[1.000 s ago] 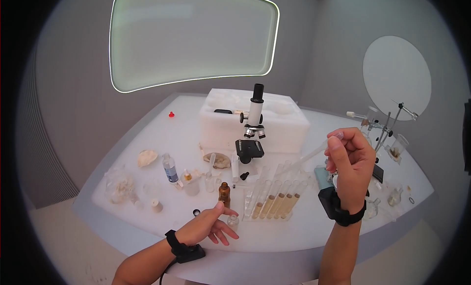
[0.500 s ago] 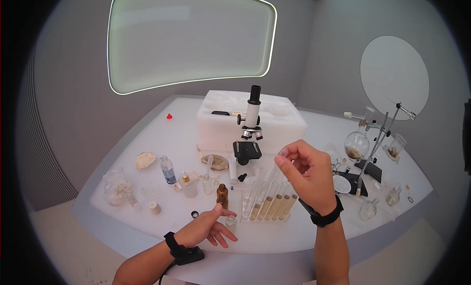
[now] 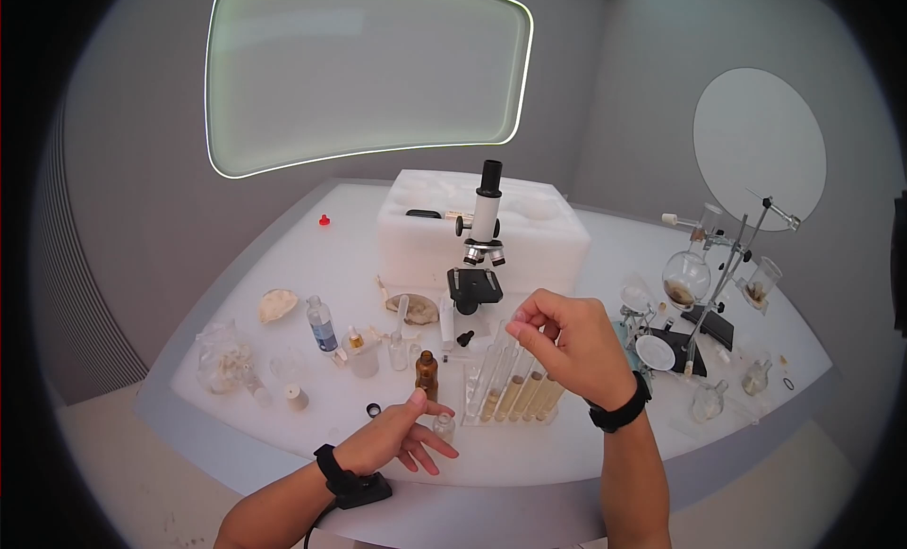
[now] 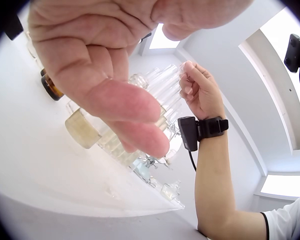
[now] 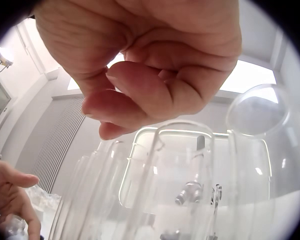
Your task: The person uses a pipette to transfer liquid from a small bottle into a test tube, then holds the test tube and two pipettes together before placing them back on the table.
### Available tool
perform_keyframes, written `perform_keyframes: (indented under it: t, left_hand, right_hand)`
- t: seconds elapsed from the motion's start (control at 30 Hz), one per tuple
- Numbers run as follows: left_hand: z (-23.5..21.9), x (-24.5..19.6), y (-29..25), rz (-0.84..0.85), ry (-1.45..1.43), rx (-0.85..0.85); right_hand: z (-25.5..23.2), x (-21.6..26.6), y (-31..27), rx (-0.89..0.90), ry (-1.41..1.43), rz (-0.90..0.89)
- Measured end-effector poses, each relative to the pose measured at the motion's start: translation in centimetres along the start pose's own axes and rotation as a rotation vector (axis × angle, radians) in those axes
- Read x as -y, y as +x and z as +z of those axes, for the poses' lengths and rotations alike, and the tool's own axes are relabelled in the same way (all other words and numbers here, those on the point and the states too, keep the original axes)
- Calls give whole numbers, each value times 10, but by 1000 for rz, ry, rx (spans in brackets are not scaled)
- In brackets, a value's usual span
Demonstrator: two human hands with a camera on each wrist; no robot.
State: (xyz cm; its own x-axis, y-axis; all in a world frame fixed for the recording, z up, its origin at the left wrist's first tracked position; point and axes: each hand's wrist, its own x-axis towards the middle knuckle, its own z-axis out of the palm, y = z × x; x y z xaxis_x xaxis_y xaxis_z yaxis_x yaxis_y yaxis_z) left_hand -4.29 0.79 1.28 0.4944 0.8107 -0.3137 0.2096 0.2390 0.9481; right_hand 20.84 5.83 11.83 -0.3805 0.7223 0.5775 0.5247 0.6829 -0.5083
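Observation:
My left hand [image 3: 397, 434] lies low at the front, fingers loosely spread beside a small clear bottle [image 3: 444, 429]; contact is unclear. Pale yellow liquid shows in that bottle [image 4: 81, 130] in the left wrist view. Thumb and fingers of my right hand [image 3: 578, 349] pinch a thin clear tube or dropper over the test tubes. Its lower part is hard to tell from the glass. Several test tubes [image 3: 510, 398] lean in a clear rack [image 3: 505, 421], some holding light brown contents. A brown bottle [image 3: 427, 374] stands between the left hand and the rack.
Behind the rack is a microscope [image 3: 484, 223] before a white foam box [image 3: 402, 237]. Stands and glass flasks [image 3: 687, 278] occupy the right side. A labelled bottle [image 3: 321, 327], a bag [image 3: 222, 360] and a small jar [image 3: 297, 398] are at left.
My right hand has moved left and down from the right side to the tops of the test tubes, with the clear tube or dropper. The left hand stays almost still beside the small bottle.

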Motion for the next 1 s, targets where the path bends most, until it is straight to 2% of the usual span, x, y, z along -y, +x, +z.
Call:
perform_keyframes:
  t: [0.23, 0.73, 1.0]
  left_hand:
    - [1, -1, -1, 2, -6, -13]
    - [2, -1, -1, 5, 28, -22]
    - [2, -2, 0, 1, 31, -23]
  right_hand:
    - [3, -2, 0, -16, -12, -41]
    - [-3, 8, -1, 25, 4, -10]
    - [-5, 7, -1, -30, 34, -21]
